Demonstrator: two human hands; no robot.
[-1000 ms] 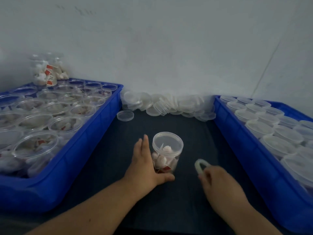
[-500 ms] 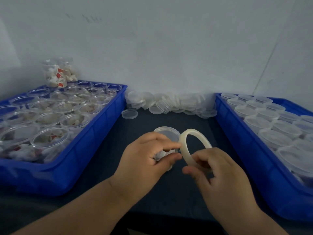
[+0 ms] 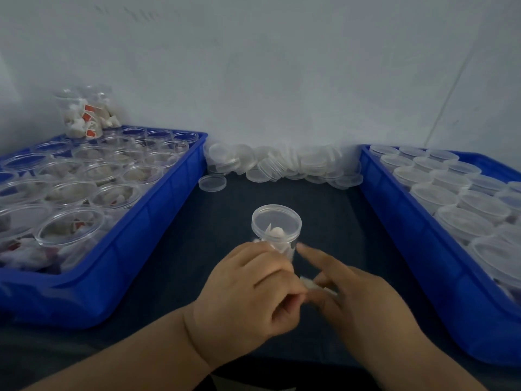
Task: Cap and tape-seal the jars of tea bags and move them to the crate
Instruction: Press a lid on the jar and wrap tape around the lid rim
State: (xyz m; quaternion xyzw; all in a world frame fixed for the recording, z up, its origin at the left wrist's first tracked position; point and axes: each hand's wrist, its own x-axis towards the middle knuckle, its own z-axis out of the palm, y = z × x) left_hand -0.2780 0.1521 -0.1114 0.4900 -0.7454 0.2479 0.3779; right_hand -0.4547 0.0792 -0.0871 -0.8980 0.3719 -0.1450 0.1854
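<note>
Jar point(image 3: 276, 234) one, tape point(image 3: 313, 285) one, crates point(image 3: 158, 230) point(image 3: 408, 235) two

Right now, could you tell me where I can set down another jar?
Bare tabletop lies between the left crate and the capped jar, and between it and the right crate. The lid pile crowds the back.
</note>
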